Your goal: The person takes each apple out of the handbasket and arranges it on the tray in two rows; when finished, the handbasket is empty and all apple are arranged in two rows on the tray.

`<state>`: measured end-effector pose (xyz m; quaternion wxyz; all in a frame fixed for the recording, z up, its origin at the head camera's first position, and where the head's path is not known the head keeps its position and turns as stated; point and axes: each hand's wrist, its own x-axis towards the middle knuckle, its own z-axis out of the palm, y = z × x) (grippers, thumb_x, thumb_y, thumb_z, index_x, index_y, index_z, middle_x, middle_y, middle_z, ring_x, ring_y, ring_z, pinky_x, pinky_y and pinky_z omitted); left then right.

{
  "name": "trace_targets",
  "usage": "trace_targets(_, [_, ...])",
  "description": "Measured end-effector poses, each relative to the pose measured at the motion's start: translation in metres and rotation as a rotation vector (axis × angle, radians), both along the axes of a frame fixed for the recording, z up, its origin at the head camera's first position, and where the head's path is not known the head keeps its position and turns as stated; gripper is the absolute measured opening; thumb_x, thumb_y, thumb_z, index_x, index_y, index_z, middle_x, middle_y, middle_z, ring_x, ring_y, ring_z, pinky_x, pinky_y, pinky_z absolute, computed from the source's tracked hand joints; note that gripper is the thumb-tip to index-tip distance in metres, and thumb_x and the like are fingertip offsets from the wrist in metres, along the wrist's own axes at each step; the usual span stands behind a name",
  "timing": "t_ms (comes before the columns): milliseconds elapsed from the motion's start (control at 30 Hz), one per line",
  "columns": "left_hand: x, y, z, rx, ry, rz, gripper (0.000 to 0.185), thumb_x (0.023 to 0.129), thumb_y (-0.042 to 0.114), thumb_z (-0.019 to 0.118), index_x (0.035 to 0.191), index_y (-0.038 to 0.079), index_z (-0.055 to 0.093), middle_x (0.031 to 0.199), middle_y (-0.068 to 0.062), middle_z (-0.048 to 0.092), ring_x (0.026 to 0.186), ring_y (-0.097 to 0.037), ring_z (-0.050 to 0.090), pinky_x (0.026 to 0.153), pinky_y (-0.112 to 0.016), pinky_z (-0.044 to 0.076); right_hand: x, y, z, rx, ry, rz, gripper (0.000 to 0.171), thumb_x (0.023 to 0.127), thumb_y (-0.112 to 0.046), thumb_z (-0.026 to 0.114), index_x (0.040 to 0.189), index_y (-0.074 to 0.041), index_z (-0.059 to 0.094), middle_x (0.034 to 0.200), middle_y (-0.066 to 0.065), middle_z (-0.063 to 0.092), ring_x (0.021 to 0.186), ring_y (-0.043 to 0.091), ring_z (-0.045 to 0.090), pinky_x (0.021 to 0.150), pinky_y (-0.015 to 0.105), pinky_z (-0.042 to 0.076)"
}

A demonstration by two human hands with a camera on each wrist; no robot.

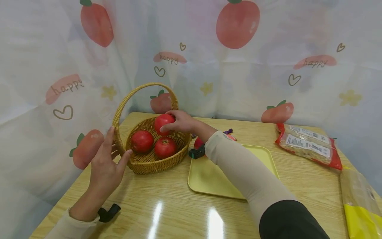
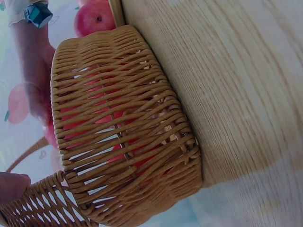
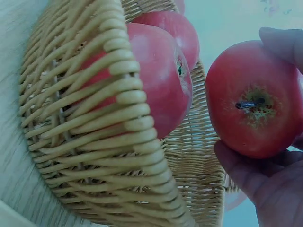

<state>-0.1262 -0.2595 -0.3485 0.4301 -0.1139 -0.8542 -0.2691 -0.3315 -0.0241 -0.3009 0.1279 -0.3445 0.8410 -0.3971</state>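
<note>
Grasping smooth round tomato (image 1: 163, 123), right hand (image 1: 181, 121), left hand (image 1: 105, 161) relaxed against woven wicker basket (image 1: 149, 162)

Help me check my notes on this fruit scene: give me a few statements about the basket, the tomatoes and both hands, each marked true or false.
1. The right hand grips a red tomato over the wicker basket. True.
2. The basket stands on the yellow tray. False: it stands on the wooden table, left of the tray.
3. The left hand touches the basket's side with straight fingers. True.
4. The basket's floor is bare. False: two tomatoes lie in it.
5. The tray holds two food packets. False: the packets lie on the table, right of the tray.
</note>
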Motion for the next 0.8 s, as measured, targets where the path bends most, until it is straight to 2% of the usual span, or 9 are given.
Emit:
trace_targets(267, [0.000, 0.000, -0.001, 0.006, 0.010, -0.004, 0.100, 0.078, -0.007, 0.086, 0.162, 0.008, 0.033, 0.109, -0.028, 0.060, 0.094, -0.044, 0.072, 0.090, 0.005, 0.037, 0.005, 0.008, 0.000, -0.063, -0.053, -0.017, 0.075, 0.084, -0.040, 0.084, 0.142, -0.010, 0.049, 0.131, 0.004, 0.061, 0.115, 0.022, 0.061, 0.096, 0.035, 0.057])
trace_targets(533, [0.000, -0.001, -0.002, 0.004, 0.010, 0.000, 0.101, 0.078, -0.007, 0.086, 0.162, 0.008, 0.033, 0.109, -0.028, 0.060, 0.093, -0.044, 0.071, 0.090, 0.006, 0.034, 0.010, 0.019, 0.002, -0.069, -0.044, -0.022, 0.073, 0.085, -0.041, 0.083, 0.143, -0.010, 0.051, 0.130, 0.004, 0.062, 0.114, 0.022, 0.061, 0.097, 0.036, 0.057])
trace_targets(800, [0.000, 0.001, -0.001, 0.006, 0.014, -0.008, 0.102, 0.077, -0.008, 0.087, 0.162, 0.009, 0.033, 0.111, -0.028, 0.060, 0.094, -0.044, 0.071, 0.090, 0.006, 0.037, 0.013, 0.030, 0.001, -0.090, -0.026, -0.021, 0.065, 0.087, -0.044, 0.080, 0.141, -0.016, 0.057, 0.127, 0.002, 0.065, 0.113, 0.021, 0.062, 0.096, 0.037, 0.057])
